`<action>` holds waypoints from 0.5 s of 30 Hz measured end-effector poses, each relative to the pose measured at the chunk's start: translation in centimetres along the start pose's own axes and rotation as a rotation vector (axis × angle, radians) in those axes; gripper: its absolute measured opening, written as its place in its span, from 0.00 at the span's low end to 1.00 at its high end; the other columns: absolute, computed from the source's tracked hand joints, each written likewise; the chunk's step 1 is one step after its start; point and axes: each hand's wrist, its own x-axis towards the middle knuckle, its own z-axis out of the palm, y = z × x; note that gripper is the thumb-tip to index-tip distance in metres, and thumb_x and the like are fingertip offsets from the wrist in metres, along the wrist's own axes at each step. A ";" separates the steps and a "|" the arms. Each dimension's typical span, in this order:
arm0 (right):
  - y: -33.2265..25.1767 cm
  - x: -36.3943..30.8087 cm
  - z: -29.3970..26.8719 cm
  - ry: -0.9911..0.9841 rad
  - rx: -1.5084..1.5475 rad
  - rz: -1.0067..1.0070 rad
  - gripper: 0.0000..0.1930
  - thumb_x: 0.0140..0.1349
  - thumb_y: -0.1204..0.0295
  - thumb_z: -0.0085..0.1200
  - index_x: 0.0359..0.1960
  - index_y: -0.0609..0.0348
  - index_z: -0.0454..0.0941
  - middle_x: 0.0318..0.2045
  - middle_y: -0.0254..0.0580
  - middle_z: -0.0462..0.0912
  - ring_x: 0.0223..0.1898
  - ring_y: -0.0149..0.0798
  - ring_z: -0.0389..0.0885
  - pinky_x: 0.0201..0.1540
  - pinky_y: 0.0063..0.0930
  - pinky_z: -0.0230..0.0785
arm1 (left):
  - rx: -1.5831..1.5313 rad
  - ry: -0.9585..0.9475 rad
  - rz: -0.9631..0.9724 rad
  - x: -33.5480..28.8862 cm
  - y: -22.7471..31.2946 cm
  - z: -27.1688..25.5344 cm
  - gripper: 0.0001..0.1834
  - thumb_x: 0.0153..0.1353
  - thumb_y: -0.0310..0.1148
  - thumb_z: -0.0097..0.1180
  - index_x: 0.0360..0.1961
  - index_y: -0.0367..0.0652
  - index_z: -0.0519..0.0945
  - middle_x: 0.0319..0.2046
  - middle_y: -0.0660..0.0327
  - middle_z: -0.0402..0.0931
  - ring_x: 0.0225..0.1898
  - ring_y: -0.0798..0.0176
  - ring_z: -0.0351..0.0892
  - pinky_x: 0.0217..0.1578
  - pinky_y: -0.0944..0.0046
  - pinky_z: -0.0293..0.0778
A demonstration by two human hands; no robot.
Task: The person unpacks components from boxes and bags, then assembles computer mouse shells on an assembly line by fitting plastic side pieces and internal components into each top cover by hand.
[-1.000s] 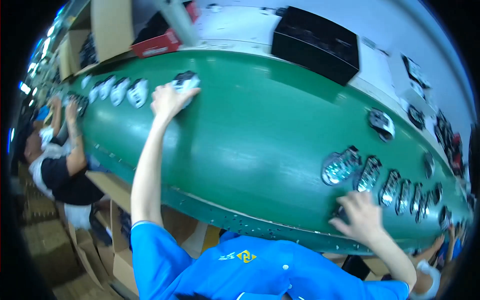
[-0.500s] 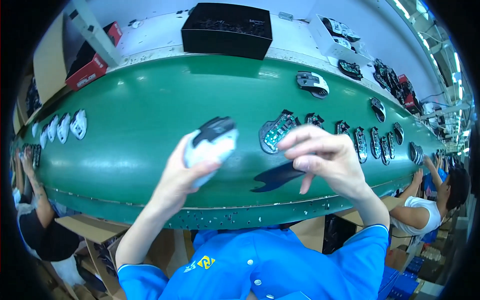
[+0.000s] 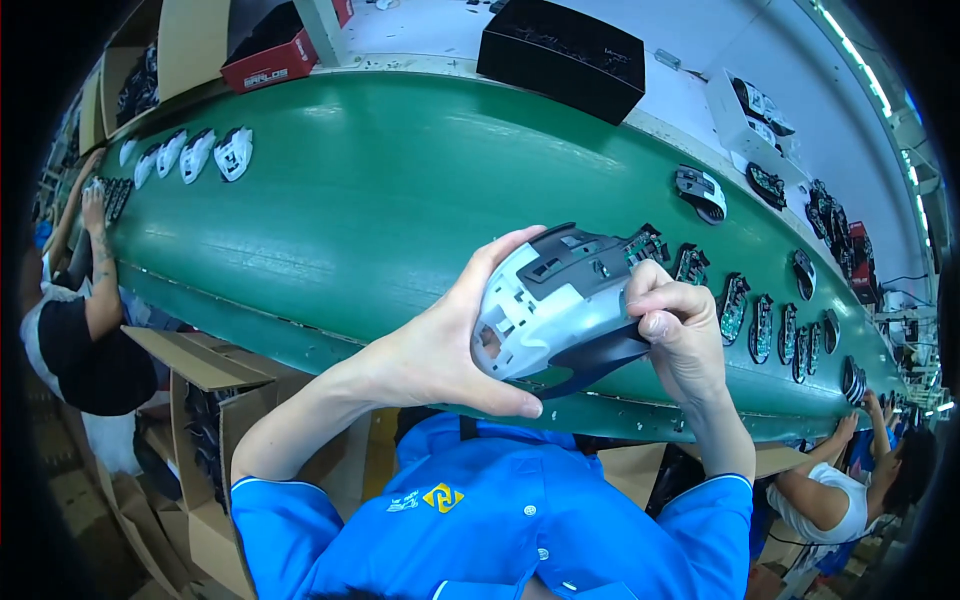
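Observation:
My left hand is wrapped round the left end of a white and dark grey computer mouse shell, held above the green belt. Openings and slots show in the shell's white part. A thin, dark curved side panel is pinched between the thumb and fingers of my right hand. It lies along the shell's near edge; whether the two touch there I cannot tell. Right of my hands, several mouse bases with bare circuit boards stand in a row, one partly hidden behind the shell.
Several white mouse shells lie at the left on the green belt. A black box, a red box and a white box of mouse parts stand along the far side. Co-workers sit at both sides; open cartons are below.
Both hands have come together: my left hand has moved right with the mouse shell and turned it, bringing it against or near the dark panel in my right hand. The whole view has tilted.

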 end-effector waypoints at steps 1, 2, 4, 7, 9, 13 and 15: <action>0.2 -0.1 -0.1 -0.028 0.075 0.016 0.07 0.52 0.76 0.62 0.35 0.60 0.84 0.30 0.34 0.75 0.32 0.24 0.70 0.33 0.15 0.62 | 0.003 -0.007 -0.004 0.0 0.2 0.2 0.62 0.38 0.30 0.71 0.68 0.41 0.39 0.61 0.47 0.52 0.62 0.54 0.56 0.59 0.58 0.60; 0.2 -0.2 0.1 -0.006 0.041 -0.016 0.08 0.51 0.76 0.63 0.34 0.60 0.84 0.30 0.34 0.75 0.32 0.24 0.69 0.33 0.16 0.61 | 0.006 -0.014 -0.008 -0.1 0.4 0.3 0.62 0.37 0.29 0.72 0.68 0.40 0.40 0.62 0.47 0.50 0.65 0.52 0.51 0.64 0.56 0.52; 0.4 -0.2 0.6 0.035 -0.056 -0.102 0.08 0.49 0.76 0.65 0.33 0.59 0.84 0.29 0.33 0.74 0.32 0.25 0.69 0.33 0.17 0.61 | 0.006 -0.003 -0.015 -0.1 0.5 0.6 0.61 0.37 0.29 0.71 0.68 0.40 0.40 0.62 0.47 0.50 0.65 0.52 0.52 0.63 0.56 0.54; 0.9 -0.2 0.6 0.071 -0.254 -0.279 0.10 0.45 0.75 0.67 0.31 0.57 0.85 0.28 0.31 0.73 0.33 0.27 0.68 0.35 0.20 0.60 | 0.073 0.008 -0.002 -0.3 0.4 0.9 0.60 0.38 0.29 0.71 0.67 0.40 0.41 0.62 0.47 0.49 0.65 0.52 0.52 0.62 0.57 0.56; 1.0 -0.2 0.6 0.080 -0.369 -0.365 0.11 0.41 0.74 0.69 0.30 0.54 0.86 0.26 0.28 0.69 0.34 0.29 0.66 0.36 0.22 0.59 | 0.136 0.019 0.005 -0.5 0.6 1.3 0.59 0.39 0.30 0.71 0.67 0.40 0.42 0.61 0.47 0.49 0.65 0.52 0.51 0.62 0.57 0.56; 1.3 -0.2 0.3 0.073 -0.375 -0.433 0.12 0.40 0.73 0.70 0.30 0.53 0.86 0.26 0.28 0.69 0.33 0.28 0.66 0.35 0.21 0.58 | 0.168 0.057 -0.006 -0.8 0.5 1.6 0.58 0.39 0.30 0.71 0.66 0.38 0.44 0.60 0.47 0.51 0.63 0.51 0.54 0.61 0.57 0.59; 1.5 -0.1 0.1 0.048 -0.379 -0.487 0.13 0.39 0.72 0.71 0.30 0.54 0.85 0.27 0.29 0.69 0.32 0.28 0.67 0.35 0.21 0.58 | 0.257 0.098 -0.011 -1.1 0.5 1.7 0.55 0.40 0.32 0.71 0.65 0.37 0.47 0.57 0.47 0.53 0.60 0.51 0.58 0.58 0.58 0.63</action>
